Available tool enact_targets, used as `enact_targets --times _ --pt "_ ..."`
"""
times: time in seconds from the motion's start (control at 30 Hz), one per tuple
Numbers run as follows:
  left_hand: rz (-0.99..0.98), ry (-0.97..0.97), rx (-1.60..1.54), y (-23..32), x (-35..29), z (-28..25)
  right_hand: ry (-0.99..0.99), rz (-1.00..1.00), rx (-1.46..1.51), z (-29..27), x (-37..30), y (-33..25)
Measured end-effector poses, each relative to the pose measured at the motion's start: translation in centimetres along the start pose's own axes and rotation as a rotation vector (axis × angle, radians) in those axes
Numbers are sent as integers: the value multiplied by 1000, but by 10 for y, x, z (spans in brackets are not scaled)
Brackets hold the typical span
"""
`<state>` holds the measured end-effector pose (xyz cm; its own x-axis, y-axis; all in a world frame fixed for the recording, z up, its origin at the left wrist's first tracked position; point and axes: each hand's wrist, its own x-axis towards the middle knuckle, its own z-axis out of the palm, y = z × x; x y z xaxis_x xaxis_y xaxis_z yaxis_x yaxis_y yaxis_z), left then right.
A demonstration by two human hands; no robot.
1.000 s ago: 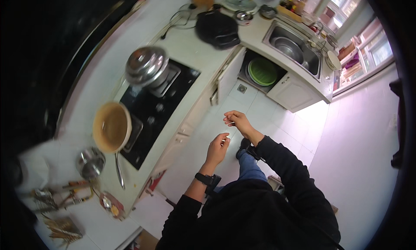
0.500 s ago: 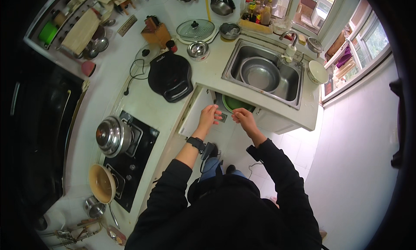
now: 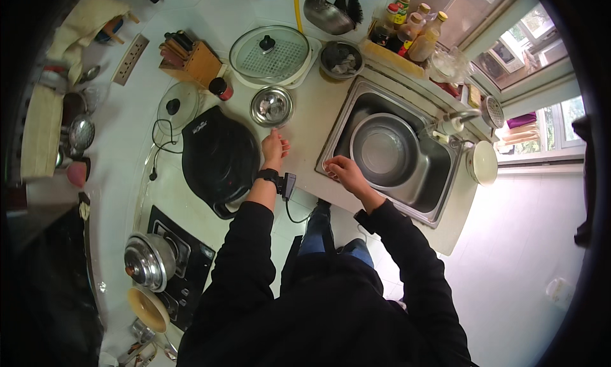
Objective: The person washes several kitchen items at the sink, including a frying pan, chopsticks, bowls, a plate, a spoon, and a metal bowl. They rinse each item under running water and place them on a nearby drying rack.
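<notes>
My left hand is over the counter, fingers loosely apart and pointing at a small shiny steel bowl. Its fingertips come close to the bowl's near rim; whether they touch it I cannot tell. Left of this hand lies a black, rounded electric griddle with its lid down. My right hand hovers by the front left corner of the steel sink, fingers loosely curled with nothing visible in them. A wide metal basin rests inside the sink.
Behind the bowl stand a glass-lidded white pan, a knife block and a dark-filled bowl. Sauce bottles line the window side. A lidded pot and frying pan are by the hob. A pale bowl sits right of the sink.
I have moved closer to the counter. Both hands went from over the floor by the open cabinet to over the countertop, the left toward the steel bowl. The cabinet opening is out of sight.
</notes>
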<state>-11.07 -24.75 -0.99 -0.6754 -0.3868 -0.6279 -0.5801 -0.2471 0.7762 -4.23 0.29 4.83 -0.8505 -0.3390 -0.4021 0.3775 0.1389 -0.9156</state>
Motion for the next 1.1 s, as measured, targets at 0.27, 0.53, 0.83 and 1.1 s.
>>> enact_targets --times 0.27,0.53,0.83,1.1 --pt "28 320 640 -6 95 -13 35 103 81 -68 47 2" --pt "316 399 875 23 61 -21 -2 140 56 -86 81 -6" --pt "281 -11 494 -7 -37 87 300 107 505 -136 77 38" --pt "149 -414 503 -50 -80 234 850 140 851 -334 30 100"
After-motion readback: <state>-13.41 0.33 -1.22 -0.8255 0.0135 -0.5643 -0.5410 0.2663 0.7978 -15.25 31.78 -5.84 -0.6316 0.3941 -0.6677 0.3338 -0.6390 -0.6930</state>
